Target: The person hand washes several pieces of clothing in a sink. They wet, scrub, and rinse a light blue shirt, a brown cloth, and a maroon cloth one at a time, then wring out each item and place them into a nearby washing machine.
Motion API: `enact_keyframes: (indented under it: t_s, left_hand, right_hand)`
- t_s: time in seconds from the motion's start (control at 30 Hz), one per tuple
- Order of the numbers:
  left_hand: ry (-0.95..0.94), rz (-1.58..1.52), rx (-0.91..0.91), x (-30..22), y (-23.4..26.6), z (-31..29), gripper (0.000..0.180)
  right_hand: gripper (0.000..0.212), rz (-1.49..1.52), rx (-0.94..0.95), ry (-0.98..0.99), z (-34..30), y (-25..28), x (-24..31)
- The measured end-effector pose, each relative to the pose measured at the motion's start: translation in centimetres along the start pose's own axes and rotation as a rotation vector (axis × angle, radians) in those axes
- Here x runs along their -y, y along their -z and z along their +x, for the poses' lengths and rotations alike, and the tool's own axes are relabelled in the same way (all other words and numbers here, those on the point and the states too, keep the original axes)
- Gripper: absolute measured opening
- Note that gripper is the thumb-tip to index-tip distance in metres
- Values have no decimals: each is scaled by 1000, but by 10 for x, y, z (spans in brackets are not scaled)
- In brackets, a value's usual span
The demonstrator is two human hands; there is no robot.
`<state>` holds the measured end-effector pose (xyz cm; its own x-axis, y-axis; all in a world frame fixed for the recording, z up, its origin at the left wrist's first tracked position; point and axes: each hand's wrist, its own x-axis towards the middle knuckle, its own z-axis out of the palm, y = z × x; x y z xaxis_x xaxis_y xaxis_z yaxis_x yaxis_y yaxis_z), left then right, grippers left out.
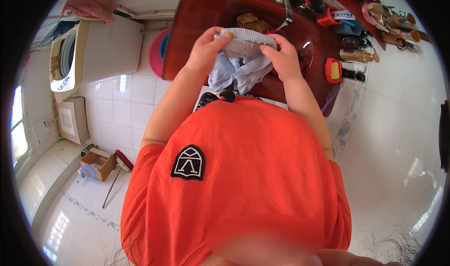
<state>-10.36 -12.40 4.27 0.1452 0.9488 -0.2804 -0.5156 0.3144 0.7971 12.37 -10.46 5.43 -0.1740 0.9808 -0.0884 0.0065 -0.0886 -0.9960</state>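
Observation:
A pale blue striped garment (251, 74), which looks like a shirt, is stretched between my two hands over the dark red washbasin counter (199, 13). My left hand (206, 46) is closed on one end of its folded upper band, thumb on top. At the band's other end, my right hand (282, 57) pinches the cloth the same way. The rest of the garment hangs in loose folds toward my body. Just beyond it in the basin lies a brown cloth (253, 21), with a bit of pink cloth beside it, mostly hidden.
A chrome faucet (288, 13) rises behind the basin. Along the counter's right side are a red soap dish (333, 70), a pump bottle (358, 55) and cups. On the left stand a washing machine (105, 50) and a pink tub (156, 55).

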Motion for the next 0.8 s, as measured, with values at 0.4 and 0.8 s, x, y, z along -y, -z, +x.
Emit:
enact_keyframes:
  t_s: [0.4,0.8]
  left_hand:
    - [-151,-245,-160,-46,3,-13,13]
    - [-15,-79,-395,-56,58,2,21]
  right_hand:
    - [19,-955,-315,160,6,51,-52]
    - [33,561,158,-258,21,83,23]
